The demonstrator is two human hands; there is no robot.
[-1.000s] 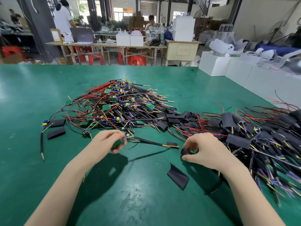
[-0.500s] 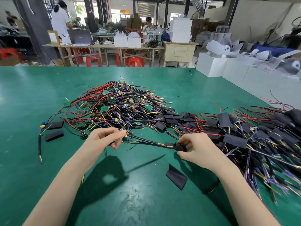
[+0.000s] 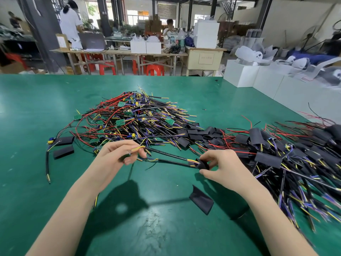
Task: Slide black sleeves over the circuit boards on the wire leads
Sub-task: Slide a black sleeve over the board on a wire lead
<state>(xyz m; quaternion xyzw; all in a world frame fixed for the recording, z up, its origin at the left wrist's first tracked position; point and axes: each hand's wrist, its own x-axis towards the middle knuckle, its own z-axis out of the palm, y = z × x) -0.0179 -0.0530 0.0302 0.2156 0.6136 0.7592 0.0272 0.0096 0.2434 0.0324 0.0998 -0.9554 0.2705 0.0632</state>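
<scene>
Fingers of the right hand (image 3: 224, 166) pinch a black sleeve (image 3: 203, 165) at centre frame, its mouth facing left onto the lead tips. Wire leads (image 3: 171, 159) run leftward and slightly up to the left hand (image 3: 120, 154), which pinches the circuit board end.

green bench (image 3: 36, 200) carries all | tangled pile of bare green circuit boards on red, black and yellow wire leads (image 3: 129, 121): centre, far | heap of black-sleeved wire leads (image 3: 276, 154): right | two flat black sleeves (image 3: 63, 152): left of pile | single flat black sleeve (image 3: 201, 200): near, between the forearms
</scene>
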